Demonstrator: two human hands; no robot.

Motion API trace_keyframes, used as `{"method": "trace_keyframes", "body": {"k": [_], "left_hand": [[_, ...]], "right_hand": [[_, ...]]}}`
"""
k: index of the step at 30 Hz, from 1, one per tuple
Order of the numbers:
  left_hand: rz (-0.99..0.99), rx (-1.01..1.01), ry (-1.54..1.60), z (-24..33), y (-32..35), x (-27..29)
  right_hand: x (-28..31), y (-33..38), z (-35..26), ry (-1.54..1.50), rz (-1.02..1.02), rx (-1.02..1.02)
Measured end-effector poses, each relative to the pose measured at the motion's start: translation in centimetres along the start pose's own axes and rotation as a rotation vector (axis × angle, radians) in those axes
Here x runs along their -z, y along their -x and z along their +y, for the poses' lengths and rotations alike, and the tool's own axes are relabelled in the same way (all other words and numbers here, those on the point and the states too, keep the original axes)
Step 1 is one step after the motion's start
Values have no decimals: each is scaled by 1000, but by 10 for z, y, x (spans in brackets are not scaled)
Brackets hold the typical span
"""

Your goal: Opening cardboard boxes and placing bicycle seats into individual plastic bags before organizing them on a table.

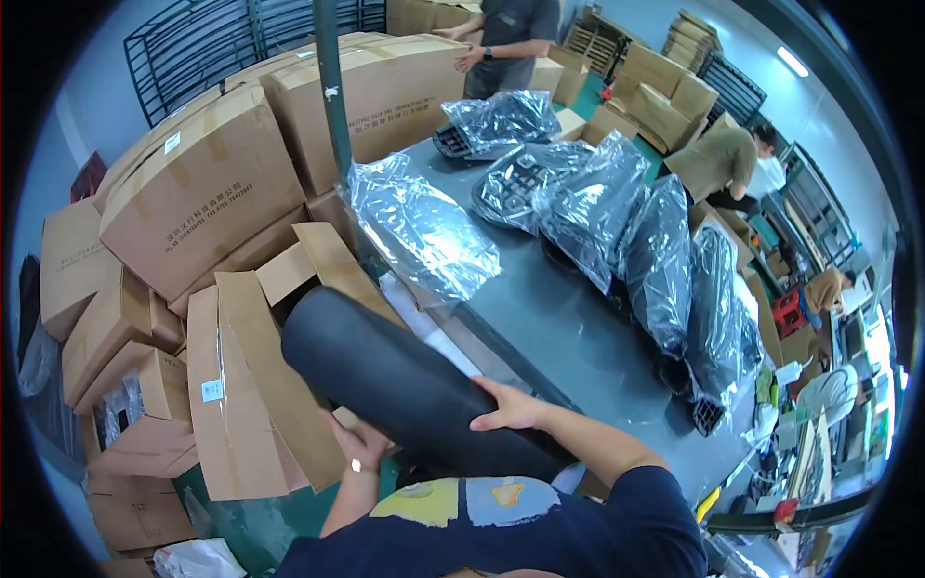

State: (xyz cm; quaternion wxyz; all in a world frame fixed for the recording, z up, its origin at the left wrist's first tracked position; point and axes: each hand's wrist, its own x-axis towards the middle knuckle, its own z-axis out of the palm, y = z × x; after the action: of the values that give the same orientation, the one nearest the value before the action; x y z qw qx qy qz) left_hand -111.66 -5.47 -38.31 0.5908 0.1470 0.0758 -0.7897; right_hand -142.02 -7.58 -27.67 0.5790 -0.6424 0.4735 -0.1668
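Observation:
A long, smooth, matte black curved part (405,371), whose exact kind I cannot make out, lies slanted across my front. Its far left end is at the mouth of an open cardboard box (246,380). From below and on the left my left hand (358,443) grips it, with some fingers hidden under its edge. My right hand (508,405) clasps it from above nearer its right end, thumb pressed on the surface. A clear plastic bag (419,226) with a pale sheen lies on the dark table (540,289) just beyond.
Several black parts in clear plastic (665,260) line the table's far and right sides. Stacked cardboard boxes (202,193) fill the left. A green metal post (332,96) rises at the table's far left corner. Other people (511,43) stand or sit beyond.

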Motion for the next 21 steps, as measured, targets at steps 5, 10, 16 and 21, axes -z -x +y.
{"method": "trace_keyframes", "body": {"k": [5, 10, 16, 21], "left_hand": [[-36, -254, -251, 54, -34, -37], [135, -88, -915, 76, -26, -43], [183, -114, -1089, 1, 3, -93], [348, -170, -1234, -36, -3, -81]], "right_hand": [[14, 71, 19, 54, 40, -30], [71, 86, 16, 90, -1, -27], [167, 56, 32, 221, 156, -306], [122, 16, 56, 348, 271, -81]]}}
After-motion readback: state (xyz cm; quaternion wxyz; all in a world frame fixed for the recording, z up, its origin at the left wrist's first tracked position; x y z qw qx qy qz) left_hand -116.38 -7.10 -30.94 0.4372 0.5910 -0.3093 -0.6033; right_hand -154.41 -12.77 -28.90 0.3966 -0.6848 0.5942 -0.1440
